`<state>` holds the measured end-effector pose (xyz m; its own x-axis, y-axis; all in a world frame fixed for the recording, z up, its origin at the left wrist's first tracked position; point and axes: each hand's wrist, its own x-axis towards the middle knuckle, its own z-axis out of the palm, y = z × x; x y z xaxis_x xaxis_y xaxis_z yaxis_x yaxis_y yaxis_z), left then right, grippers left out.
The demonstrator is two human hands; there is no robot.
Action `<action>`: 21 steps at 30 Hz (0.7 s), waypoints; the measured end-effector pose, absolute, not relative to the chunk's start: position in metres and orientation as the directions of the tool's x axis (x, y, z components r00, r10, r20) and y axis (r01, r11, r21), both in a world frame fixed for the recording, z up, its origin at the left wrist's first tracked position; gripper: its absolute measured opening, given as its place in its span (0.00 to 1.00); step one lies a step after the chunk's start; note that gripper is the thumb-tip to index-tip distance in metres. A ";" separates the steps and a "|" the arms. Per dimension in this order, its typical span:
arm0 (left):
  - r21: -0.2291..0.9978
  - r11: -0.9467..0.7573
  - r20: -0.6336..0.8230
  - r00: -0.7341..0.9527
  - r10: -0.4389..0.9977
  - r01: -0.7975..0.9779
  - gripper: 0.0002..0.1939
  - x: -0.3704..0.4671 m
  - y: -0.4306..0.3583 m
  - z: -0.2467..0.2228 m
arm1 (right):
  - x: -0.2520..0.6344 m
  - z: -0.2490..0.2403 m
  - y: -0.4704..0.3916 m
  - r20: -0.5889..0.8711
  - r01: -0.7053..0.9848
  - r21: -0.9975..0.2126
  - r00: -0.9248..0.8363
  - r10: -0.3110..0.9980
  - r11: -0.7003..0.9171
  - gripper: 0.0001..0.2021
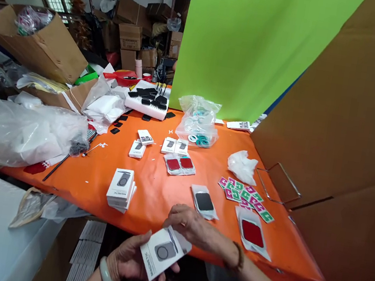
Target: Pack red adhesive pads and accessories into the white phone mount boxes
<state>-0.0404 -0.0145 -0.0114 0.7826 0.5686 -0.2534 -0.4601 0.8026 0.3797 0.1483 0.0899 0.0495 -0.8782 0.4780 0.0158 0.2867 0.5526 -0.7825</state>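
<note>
Box of white printed card (161, 251) clasped in the left hand (129, 258), flap end toward the right hand (190, 225)

The box is held off the orange-covered table (153, 182), in front of its near edge and above the person's lap, with the printed face up. It is tilted in the grip, and its slightly longer axis seems to run from the "MAGNETIC" lettering at lower left to the far end at upper right, where a pale panel that looks like a raised flap (184, 242) juts out.

The left hand bears the box: its thumb lies along the left corner and its fingers come round underneath, their tips showing past the lower right edge. The right hand is just beyond the upper edge, reaching in from the right with its fingers curled. Its fingertips point leftward, close to the top corner; whether they touch the card or pinch anything, I cannot tell. So the flap end is nearer the right hand, and the lettered end nearer the left palm.

A short stack of matching white boxes (119, 189) stands on the table, beyond the left hand. A pale, flat packet bearing a black rounded square (205, 202) lies just past the right hand.
</note>
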 end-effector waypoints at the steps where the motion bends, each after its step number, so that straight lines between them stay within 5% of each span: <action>1: 0.378 0.793 -0.246 0.774 0.584 -0.478 0.39 -0.037 -0.018 -0.015 | 0.158 0.045 0.099 -0.042 0.298 -0.811 -0.888 0.458 0.503 0.12; 2: 0.384 0.778 -0.244 0.757 0.606 -0.498 0.36 -0.034 -0.022 -0.019 | 0.169 0.040 0.113 -0.097 0.322 -0.830 -0.888 0.450 0.456 0.15; 4: 0.419 0.733 -0.261 0.702 0.662 -0.535 0.32 -0.029 -0.027 -0.024 | 0.193 0.026 0.148 -0.149 0.484 -0.782 -0.756 0.637 0.392 0.22; 6: 0.471 0.690 -0.290 0.643 0.709 -0.549 0.30 -0.029 -0.029 -0.025 | 0.213 0.013 0.181 -0.124 0.651 -0.659 -0.588 0.799 0.377 0.19; 9: 0.513 0.649 -0.298 0.592 0.749 -0.562 0.31 -0.032 -0.029 -0.024 | 0.228 0.001 0.208 -0.222 0.752 -0.580 -0.516 0.827 0.314 0.13; 13: 0.453 0.635 -0.312 0.556 0.771 -0.626 0.30 -0.037 -0.029 -0.021 | 0.228 -0.004 0.209 -0.332 0.747 -0.626 -0.517 0.789 0.226 0.15; 21: 0.464 0.654 -0.285 0.598 0.749 -0.598 0.28 -0.035 -0.025 -0.019 | 0.239 -0.004 0.190 -0.263 0.549 -0.834 -0.474 0.840 0.048 0.22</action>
<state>-0.0352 -0.0253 -0.0194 0.5984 0.7490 -0.2846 -0.5979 0.6539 0.4637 0.2391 0.1897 -0.0037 -0.4740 0.8402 -0.2634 0.5490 0.0481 -0.8344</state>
